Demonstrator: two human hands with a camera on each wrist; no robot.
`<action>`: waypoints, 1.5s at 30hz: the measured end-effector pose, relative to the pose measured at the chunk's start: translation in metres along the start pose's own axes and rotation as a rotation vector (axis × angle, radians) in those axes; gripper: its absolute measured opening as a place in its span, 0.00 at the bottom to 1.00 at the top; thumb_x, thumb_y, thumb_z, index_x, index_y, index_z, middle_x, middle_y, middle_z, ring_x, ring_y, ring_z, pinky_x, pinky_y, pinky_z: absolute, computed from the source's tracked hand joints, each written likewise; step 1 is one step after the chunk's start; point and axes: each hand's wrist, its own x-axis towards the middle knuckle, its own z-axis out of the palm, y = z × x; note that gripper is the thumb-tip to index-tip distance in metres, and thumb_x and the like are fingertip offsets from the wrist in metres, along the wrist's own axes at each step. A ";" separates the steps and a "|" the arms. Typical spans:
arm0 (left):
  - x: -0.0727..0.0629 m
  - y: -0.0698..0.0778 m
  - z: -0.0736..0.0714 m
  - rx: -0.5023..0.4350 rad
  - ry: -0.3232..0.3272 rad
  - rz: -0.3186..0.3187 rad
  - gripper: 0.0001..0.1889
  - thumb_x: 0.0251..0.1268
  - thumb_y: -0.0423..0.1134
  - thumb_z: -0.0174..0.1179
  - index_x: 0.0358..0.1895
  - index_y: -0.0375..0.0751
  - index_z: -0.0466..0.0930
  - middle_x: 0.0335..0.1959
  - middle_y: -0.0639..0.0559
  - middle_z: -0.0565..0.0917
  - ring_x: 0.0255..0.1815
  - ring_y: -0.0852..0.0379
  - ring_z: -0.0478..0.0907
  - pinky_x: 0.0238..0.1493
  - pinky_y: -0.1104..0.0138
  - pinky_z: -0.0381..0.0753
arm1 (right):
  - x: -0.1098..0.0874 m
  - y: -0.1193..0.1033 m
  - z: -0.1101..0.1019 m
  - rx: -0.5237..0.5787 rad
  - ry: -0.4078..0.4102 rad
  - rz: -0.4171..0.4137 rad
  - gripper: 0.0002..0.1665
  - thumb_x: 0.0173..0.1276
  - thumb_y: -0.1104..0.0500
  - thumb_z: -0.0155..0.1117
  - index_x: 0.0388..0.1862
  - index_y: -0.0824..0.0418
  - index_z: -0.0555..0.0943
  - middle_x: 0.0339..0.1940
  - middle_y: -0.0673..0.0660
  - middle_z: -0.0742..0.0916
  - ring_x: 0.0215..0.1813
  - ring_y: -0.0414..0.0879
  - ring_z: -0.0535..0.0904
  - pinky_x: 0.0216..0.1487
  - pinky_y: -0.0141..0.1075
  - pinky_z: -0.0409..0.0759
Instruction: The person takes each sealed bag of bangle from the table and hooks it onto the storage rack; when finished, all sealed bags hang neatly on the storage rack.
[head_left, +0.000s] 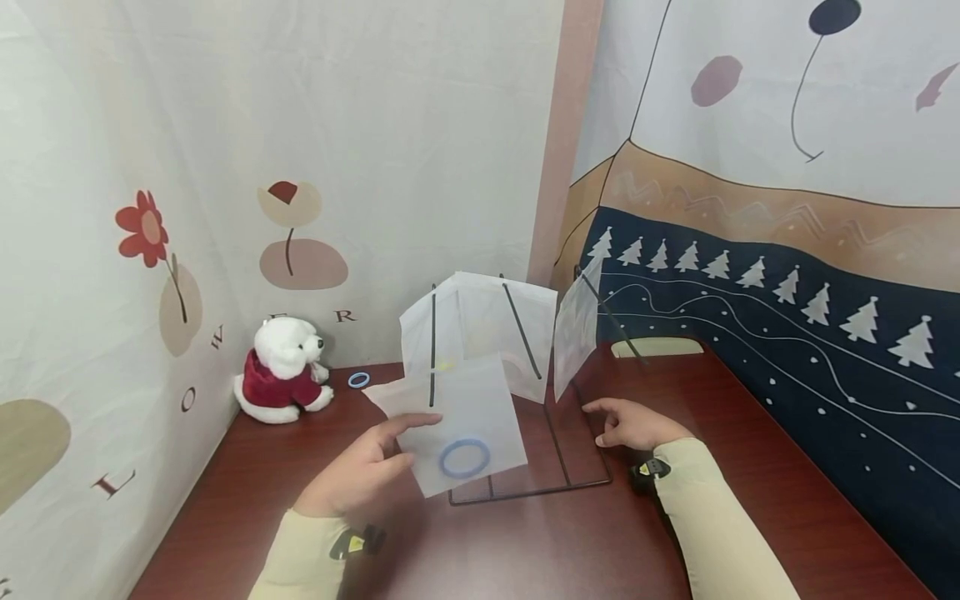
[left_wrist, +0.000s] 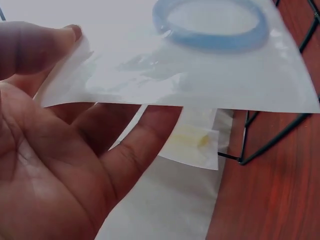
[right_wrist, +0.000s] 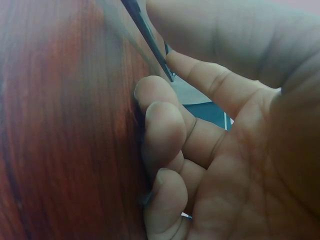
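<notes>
My left hand [head_left: 360,467] pinches the left edge of a translucent white packet [head_left: 487,417] with a blue ring [head_left: 464,459] visible in it. In the left wrist view the thumb lies on top of the packet and the other fingers are beneath. The packet is at the front of a black wire rack [head_left: 558,446], by one of its slanting prongs [head_left: 432,346]. My right hand [head_left: 637,423] rests on the table beside the rack's right base wire, index finger stretched towards it. In the right wrist view the index fingertip is at the black wire, and the other fingers curl loosely against the tabletop.
More white packets [head_left: 532,333] hang on the rack's rear prongs, one on the right [head_left: 577,329]. A white plush bear [head_left: 281,367] in red clothing sits at the back left, with a loose blue ring [head_left: 359,380] beside it. Printed cloth walls border the brown table [head_left: 540,542].
</notes>
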 end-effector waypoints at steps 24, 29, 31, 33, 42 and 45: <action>0.010 -0.043 0.023 -0.105 0.014 -0.020 0.22 0.69 0.23 0.57 0.65 0.35 0.83 0.55 0.35 0.87 0.44 0.51 0.86 0.46 0.70 0.85 | 0.000 0.000 0.001 -0.014 0.004 -0.001 0.33 0.67 0.63 0.74 0.71 0.58 0.78 0.28 0.53 0.81 0.30 0.47 0.76 0.32 0.40 0.76; 0.011 -0.043 0.023 0.028 -0.045 -0.003 0.21 0.69 0.27 0.59 0.62 0.43 0.87 0.57 0.46 0.89 0.56 0.59 0.83 0.58 0.72 0.80 | 0.000 0.000 0.000 -0.020 0.006 -0.003 0.33 0.67 0.63 0.74 0.71 0.58 0.78 0.27 0.53 0.81 0.30 0.47 0.76 0.32 0.40 0.76; 0.011 -0.042 0.024 0.069 -0.066 0.010 0.20 0.70 0.29 0.59 0.61 0.45 0.88 0.59 0.50 0.89 0.61 0.62 0.81 0.63 0.72 0.78 | 0.000 0.000 0.000 -0.021 0.006 -0.003 0.33 0.67 0.63 0.74 0.71 0.58 0.78 0.28 0.53 0.81 0.30 0.47 0.76 0.32 0.40 0.76; 0.011 -0.041 0.024 0.068 -0.084 0.010 0.19 0.70 0.29 0.59 0.60 0.45 0.89 0.58 0.50 0.89 0.61 0.61 0.82 0.63 0.71 0.79 | 0.000 0.000 0.000 -0.019 0.006 -0.002 0.33 0.67 0.63 0.74 0.71 0.58 0.78 0.27 0.53 0.81 0.30 0.47 0.76 0.32 0.40 0.75; 0.010 -0.037 0.026 0.041 -0.045 -0.042 0.17 0.67 0.30 0.60 0.56 0.45 0.88 0.52 0.46 0.88 0.44 0.62 0.79 0.45 0.72 0.81 | 0.001 0.001 0.001 -0.001 0.005 0.003 0.33 0.67 0.63 0.73 0.72 0.58 0.78 0.26 0.53 0.80 0.29 0.46 0.75 0.32 0.40 0.75; 0.010 -0.038 0.025 0.030 -0.006 -0.057 0.16 0.68 0.30 0.60 0.55 0.45 0.87 0.49 0.44 0.86 0.34 0.65 0.75 0.35 0.71 0.79 | 0.000 0.000 0.000 0.005 0.003 0.005 0.33 0.67 0.63 0.73 0.72 0.58 0.78 0.26 0.53 0.80 0.29 0.46 0.75 0.32 0.40 0.75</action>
